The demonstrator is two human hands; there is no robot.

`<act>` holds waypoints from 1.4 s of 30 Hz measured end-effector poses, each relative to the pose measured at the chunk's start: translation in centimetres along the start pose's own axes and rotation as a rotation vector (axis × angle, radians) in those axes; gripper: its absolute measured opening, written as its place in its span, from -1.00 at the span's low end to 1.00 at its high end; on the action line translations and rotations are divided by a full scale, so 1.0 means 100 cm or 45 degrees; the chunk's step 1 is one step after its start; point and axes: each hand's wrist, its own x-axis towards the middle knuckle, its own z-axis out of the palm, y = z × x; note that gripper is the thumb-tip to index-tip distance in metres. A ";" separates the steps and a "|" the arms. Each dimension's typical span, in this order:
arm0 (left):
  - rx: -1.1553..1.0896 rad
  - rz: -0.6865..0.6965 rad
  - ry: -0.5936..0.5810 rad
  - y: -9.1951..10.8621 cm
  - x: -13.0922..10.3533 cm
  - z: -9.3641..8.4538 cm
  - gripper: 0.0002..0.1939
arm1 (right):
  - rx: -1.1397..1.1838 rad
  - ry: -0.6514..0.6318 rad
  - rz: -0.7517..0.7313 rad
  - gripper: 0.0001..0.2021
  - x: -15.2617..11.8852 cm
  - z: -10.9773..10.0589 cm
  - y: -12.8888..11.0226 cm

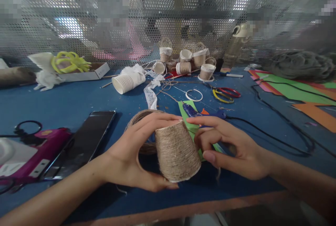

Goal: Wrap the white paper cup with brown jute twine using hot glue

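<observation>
A paper cup wrapped in brown twine (177, 152) is held up at the middle of the view, tilted, its wider end toward me. My left hand (139, 145) grips it, fingers over the narrow end and thumb under the wide rim. My right hand (228, 142) is at the cup's right side, index fingertip at the upper edge and the other fingers curled; whether it pinches anything there I cannot make out. Behind the cup lie a coil of twine (139, 117), partly hidden, and a blue glue gun (191, 110) on a green paper strip (183, 106).
Small twine baskets (207, 72) stand at the back by the perforated metal screen (147, 16). Scissors (225, 94), stacked paper cups (126, 82) and lace ribbon (150, 94) lie before them. A phone (84, 142) and magenta power strip (49, 149) sit left; coloured paper (296, 87) and a black cord (286, 128) right.
</observation>
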 end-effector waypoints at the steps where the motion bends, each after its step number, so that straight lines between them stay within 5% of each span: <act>1: -0.015 0.011 0.005 -0.001 0.000 0.000 -0.03 | -0.005 -0.005 0.003 -0.41 0.000 0.000 -0.001; 13: -0.025 0.126 0.020 -0.003 -0.001 0.001 0.00 | 0.027 -0.054 0.023 -0.32 0.002 0.000 0.002; 28: -0.152 0.045 0.015 -0.004 -0.002 0.004 -0.03 | 0.266 -0.227 0.141 -0.12 0.002 0.000 -0.006; 38: -0.239 -0.172 -0.099 -0.005 -0.010 0.001 0.12 | 0.264 -0.074 0.251 -0.21 0.004 0.001 -0.002; 42: -0.127 -0.158 -0.025 -0.006 -0.010 0.001 0.02 | 0.203 0.041 0.289 -0.21 0.004 0.002 -0.001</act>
